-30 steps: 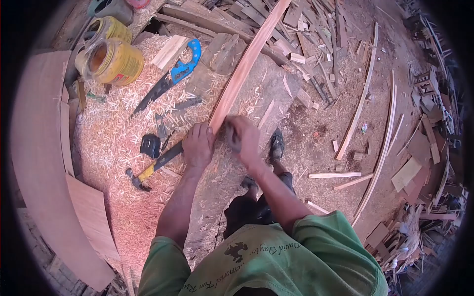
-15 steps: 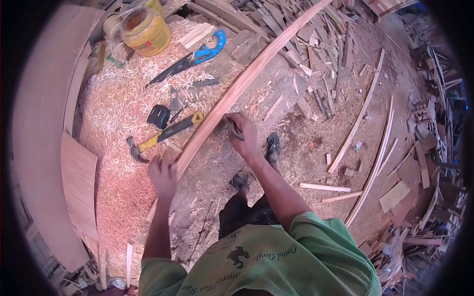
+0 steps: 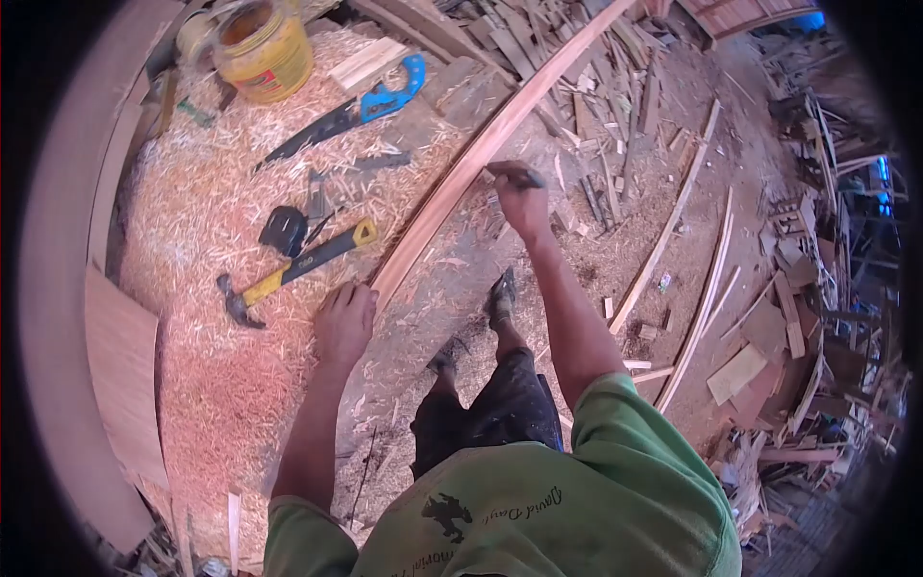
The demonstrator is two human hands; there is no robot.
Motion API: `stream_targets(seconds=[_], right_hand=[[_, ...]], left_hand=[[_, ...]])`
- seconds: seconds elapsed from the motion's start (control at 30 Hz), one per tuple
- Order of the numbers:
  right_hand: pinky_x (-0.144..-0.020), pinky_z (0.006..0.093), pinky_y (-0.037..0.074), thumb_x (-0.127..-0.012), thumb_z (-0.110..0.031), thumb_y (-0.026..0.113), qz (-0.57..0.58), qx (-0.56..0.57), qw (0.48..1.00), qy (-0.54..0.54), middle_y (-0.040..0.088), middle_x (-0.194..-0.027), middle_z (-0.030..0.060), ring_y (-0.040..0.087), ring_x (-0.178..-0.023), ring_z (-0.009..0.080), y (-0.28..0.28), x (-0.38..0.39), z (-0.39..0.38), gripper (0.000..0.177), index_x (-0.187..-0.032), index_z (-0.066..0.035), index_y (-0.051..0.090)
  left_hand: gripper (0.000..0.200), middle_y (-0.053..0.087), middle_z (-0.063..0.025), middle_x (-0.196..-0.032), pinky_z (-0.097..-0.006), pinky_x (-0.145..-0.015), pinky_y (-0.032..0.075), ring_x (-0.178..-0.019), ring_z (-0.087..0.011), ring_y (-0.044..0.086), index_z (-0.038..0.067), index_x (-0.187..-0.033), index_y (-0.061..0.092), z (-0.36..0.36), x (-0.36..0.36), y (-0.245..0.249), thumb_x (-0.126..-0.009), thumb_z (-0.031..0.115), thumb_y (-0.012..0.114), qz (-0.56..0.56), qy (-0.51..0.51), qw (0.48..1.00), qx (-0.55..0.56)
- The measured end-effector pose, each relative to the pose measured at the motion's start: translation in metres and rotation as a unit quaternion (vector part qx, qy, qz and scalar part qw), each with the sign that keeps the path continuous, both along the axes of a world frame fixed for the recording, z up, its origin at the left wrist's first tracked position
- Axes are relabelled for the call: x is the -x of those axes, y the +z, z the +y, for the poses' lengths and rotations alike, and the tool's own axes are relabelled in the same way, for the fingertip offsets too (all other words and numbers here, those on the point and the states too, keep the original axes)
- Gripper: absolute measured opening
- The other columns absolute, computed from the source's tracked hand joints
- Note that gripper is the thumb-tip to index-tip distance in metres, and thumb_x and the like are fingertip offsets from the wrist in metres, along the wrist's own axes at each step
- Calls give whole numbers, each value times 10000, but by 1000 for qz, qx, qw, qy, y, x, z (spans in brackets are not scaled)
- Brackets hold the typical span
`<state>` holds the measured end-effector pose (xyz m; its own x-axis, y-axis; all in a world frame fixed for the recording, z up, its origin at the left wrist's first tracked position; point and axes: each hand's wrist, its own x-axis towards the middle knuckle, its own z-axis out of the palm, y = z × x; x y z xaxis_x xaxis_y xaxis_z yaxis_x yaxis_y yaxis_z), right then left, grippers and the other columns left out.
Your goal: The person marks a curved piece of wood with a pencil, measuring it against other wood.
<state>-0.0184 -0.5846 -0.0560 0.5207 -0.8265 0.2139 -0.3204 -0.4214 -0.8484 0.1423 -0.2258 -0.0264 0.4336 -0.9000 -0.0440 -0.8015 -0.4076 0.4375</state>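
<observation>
A long, slightly curved wooden board [image 3: 461, 183] runs diagonally from the middle of the view up to the far edge. My left hand [image 3: 346, 322] is closed on its near end, with the fingertips at the left side. My right hand [image 3: 524, 202] grips a short, dark, pointed tool [image 3: 520, 176] whose exact kind I cannot make out. The tool's tip is close to the right edge of the board. Left of the board lie a claw hammer [image 3: 298, 269] with a yellow and black handle and a black tape measure [image 3: 284, 231].
A blue-handled saw [image 3: 351, 113] and a yellow bucket [image 3: 264, 58] stand among wood shavings at upper left. Thin wood strips [image 3: 673, 216] lie on the ground at right. Scrap piles [image 3: 769, 337] line the far right. My feet [image 3: 502, 293] are below the board.
My right hand has moved farther away along the board with the dark tool. My left hand stays at the near end. The view has shifted, so the tools appear farther left.
</observation>
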Motion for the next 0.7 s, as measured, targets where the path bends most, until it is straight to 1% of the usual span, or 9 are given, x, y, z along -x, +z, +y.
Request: stream_targets(seconds=[0.07, 0.17, 0.27, 0.33, 0.43, 0.5, 0.6, 0.63, 0.7], right_hand=[[-832, 380, 620, -903, 5, 666, -33, -90, 995, -4, 823, -1085, 172, 801, -924, 300, -3, 3, -21, 241, -1043, -56, 852], [-823, 401, 623, -900, -35, 704, -50, -87, 994, -41, 815, -1043, 166, 791, -902, 323, -22, 0, -17, 195, -1027, -65, 850], [-852, 352, 632, -938, -3, 701, 115, 81, 988, -68, 831, -1092, 135, 807, -943, 273, -5, -3, 16, 239, -1117, -80, 839], [-873, 391, 642, -930, -5, 709, 87, 44, 994, -47, 823, -1098, 151, 806, -964, 322, 7, -1, 57, 263, -1131, -109, 844], [-857, 439, 629, -896, -72, 728, 41, -12, 991, 130, 794, -1039, 165, 783, -931, 369, 22, 15, 98, 221, -1089, -96, 832], [-871, 390, 626, -928, -58, 724, 60, -117, 991, 21, 815, -1084, 153, 805, -973, 296, 20, 20, 111, 200, -1102, -72, 823], [-909, 338, 598, -1038, -69, 699, -177, -178, 966, -67, 824, -1166, 98, 761, -1033, 175, 40, 21, 85, 228, -1245, -12, 774], [-927, 340, 594, -1052, -85, 710, -88, -189, 975, -81, 814, -1173, 104, 757, -1034, 186, 41, 31, 71, 275, -1311, -5, 759], [-951, 339, 592, -1051, -86, 720, -79, -244, 966, -36, 813, -1173, 112, 756, -1056, 177, 39, 35, 50, 281, -1313, 8, 761]], left_hand=[[160, 662, -152, -1022, -518, -850, 564, -985, -393, 677, 74, -1048, 648, -16, -2, -3, -1043, 232, 674, -8, -12, 1000, 7], [159, 660, -150, -1013, -513, -845, 566, -975, -388, 681, 77, -1048, 650, -22, -3, -6, -1043, 234, 671, -30, -23, 999, 20], [168, 663, -150, -1009, -515, -846, 566, -973, -390, 681, 77, -1052, 650, -21, -3, -9, -1047, 244, 668, -41, -14, 999, 23], [177, 666, -151, -1005, -516, -847, 566, -971, -390, 682, 76, -1054, 649, -20, 3, -11, -1053, 252, 664, -42, -10, 999, 23], [192, 668, -152, -998, -512, -842, 568, -965, -385, 686, 74, -1058, 647, -22, -1, -12, -1065, 265, 652, -56, -10, 998, 33], [201, 669, -152, -994, -507, -833, 572, -957, -380, 690, 72, -1059, 646, -20, 1, -14, -1072, 273, 645, -60, 9, 998, 22], [216, 670, -152, -994, -502, -819, 579, -946, -372, 695, 72, -1063, 647, -21, 2, -8, -1085, 286, 629, -56, 19, 998, 32], [220, 670, -152, -997, -502, -816, 581, -943, -371, 696, 73, -1063, 647, -21, 2, -7, -1088, 290, 624, -54, 24, 998, 33], [229, 670, -152, -1002, -503, -811, 584, -938, -371, 697, 74, -1063, 646, -21, 3, -4, -1092, 299, 616, -51, 33, 998, 35]])
